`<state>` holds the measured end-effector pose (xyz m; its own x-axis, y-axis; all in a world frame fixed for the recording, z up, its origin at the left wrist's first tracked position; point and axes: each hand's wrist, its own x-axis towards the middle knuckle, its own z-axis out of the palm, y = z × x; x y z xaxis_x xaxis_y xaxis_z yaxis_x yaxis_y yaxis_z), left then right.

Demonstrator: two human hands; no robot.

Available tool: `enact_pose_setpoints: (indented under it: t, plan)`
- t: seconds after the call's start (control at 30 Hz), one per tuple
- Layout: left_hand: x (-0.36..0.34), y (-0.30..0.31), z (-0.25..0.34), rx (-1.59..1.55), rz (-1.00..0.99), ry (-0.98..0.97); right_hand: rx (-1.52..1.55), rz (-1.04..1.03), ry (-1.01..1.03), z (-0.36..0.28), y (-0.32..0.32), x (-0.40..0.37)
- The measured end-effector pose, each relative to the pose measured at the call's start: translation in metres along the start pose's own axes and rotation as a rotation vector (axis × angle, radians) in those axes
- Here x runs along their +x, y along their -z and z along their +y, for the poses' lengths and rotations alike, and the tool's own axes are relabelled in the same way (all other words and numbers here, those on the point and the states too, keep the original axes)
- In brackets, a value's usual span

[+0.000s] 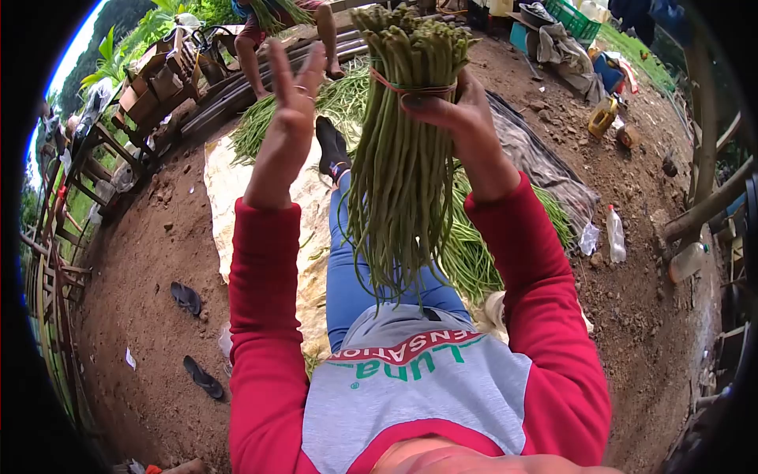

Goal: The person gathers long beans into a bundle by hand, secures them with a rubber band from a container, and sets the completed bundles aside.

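A thick bundle of long green beans (403, 166) hangs upright in front of me, its blunt ends at the top and its thin tips over my lap. Reddish bands (414, 87) go round it near the top. My right hand (466, 126) grips the bundle just at the bands, thumb across the front. To the left of the bundle my left hand (290, 118) is raised, fingers apart, touching nothing. Loose long beans lie in a pile (474, 245) beside my leg and in another pile (339, 99) beyond my foot.
A pale sheet (225, 186) lies under my legs, a dark cloth (537, 158) to its right. Another person's legs (249, 59) and more beans show at the top. Sandals (186, 298) lie left; a plastic bottle (615, 235) and a yellow container (603, 115) stand right.
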<state>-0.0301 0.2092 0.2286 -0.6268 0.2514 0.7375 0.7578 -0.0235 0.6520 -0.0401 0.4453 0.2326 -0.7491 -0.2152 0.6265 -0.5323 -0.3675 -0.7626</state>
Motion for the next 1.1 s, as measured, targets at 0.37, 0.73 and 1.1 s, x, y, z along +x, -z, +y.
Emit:
enact_pose_setpoints:
  t: [0.37,0.73,1.1]
  plan:
    - [-0.055,-0.082,-0.028,0.14,0.26,-0.115,0.097,0.043,0.047,0.013,-0.046,-0.018]
    - [-0.09,-0.047,-0.019,-0.105,0.624,0.101,-0.065,-0.349,0.068,0.048,-0.096,0.005]
    - [-0.115,0.005,0.013,1.102,-0.119,0.105,1.375,-0.173,-0.439,0.203,-0.094,-0.06]
